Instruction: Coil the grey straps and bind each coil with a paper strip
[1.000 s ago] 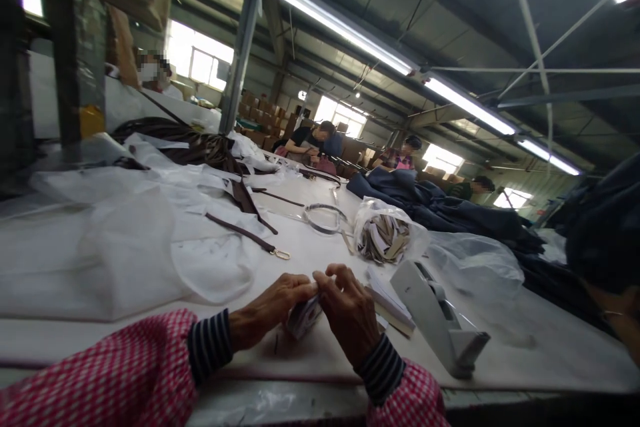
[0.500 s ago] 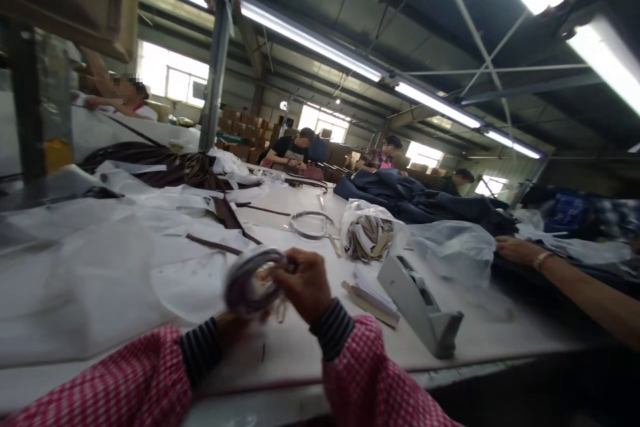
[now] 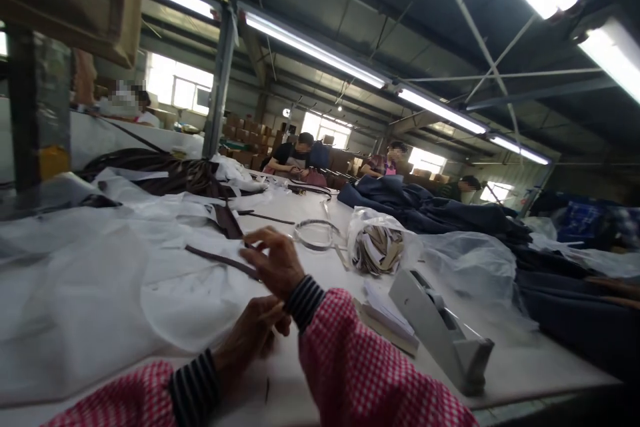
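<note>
My right hand (image 3: 273, 260) reaches forward over the white table (image 3: 500, 360), crossing above my left hand. Its fingers are apart and curved, with the fingertips at the near end of a thin brown strap (image 3: 220, 260) that lies on white plastic bags (image 3: 100, 280). My left hand (image 3: 250, 337) rests lower on the table, close to my body. Its fingers are curled inward, partly behind my right forearm, and what they hold, if anything, is hidden. Both arms wear pink checked sleeves with striped cuffs.
A grey tape dispenser (image 3: 440, 327) stands to the right, with a stack of cards (image 3: 387, 313) beside it. Behind them are a plastic bag of tags (image 3: 380, 243) and a clear loop (image 3: 315, 233). Dark garments (image 3: 450, 213) pile up on the right. Other people work at the far end.
The hands have come apart. The blurred coil they held half a second ago is out of sight. My right hand has moved forward to the brown strap and my left has dropped back.
</note>
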`<state>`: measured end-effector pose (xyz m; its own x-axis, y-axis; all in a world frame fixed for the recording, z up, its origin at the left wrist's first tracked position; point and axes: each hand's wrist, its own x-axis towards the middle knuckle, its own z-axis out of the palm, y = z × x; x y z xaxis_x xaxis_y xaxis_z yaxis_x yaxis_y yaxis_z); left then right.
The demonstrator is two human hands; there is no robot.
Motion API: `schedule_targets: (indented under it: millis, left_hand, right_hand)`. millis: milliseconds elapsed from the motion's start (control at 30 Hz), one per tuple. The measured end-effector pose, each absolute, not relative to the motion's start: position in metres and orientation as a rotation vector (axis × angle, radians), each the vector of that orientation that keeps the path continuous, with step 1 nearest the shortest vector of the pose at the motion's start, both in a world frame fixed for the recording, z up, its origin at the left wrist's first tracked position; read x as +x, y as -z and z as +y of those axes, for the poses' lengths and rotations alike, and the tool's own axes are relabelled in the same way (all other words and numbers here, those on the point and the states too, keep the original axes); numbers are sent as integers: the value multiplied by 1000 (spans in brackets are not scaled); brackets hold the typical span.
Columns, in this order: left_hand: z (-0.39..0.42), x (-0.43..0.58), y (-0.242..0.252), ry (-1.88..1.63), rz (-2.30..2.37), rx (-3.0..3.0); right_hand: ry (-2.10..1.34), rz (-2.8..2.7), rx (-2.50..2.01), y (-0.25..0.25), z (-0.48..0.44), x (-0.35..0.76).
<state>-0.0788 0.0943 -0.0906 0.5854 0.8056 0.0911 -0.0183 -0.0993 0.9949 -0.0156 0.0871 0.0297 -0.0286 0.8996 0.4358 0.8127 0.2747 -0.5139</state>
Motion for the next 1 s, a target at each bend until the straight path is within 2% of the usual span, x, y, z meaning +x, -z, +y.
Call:
schedule_targets:
  millis: [233,367,533,633,800,900,1000]
  left_hand:
    - [92,-73,98,-732,711,1596]
    - [91,-72,102,-758,715,1600]
    - [94,-73,100,-851,773,1557]
    - [102,-73,95,-945,821,1506]
    - [108,-79,82,-1005,892,1244]
    - [106,-84,78,-1024,868,1117]
    - [106,-84,77,-940,929,1140]
  right_hand:
    - [74,-1667,-2168,15,156,141]
    - [133,-1697,-2233,37,165,152]
    - [93,-1790,-2084,34,161,122]
    - [69,-1916,-1880,22,129,92]
    - [2,-1974,-1565,8,27,69]
    - [-93,-1837,-1526,18,-31,83]
    - [-171,-1914,-1382,47,-66,98]
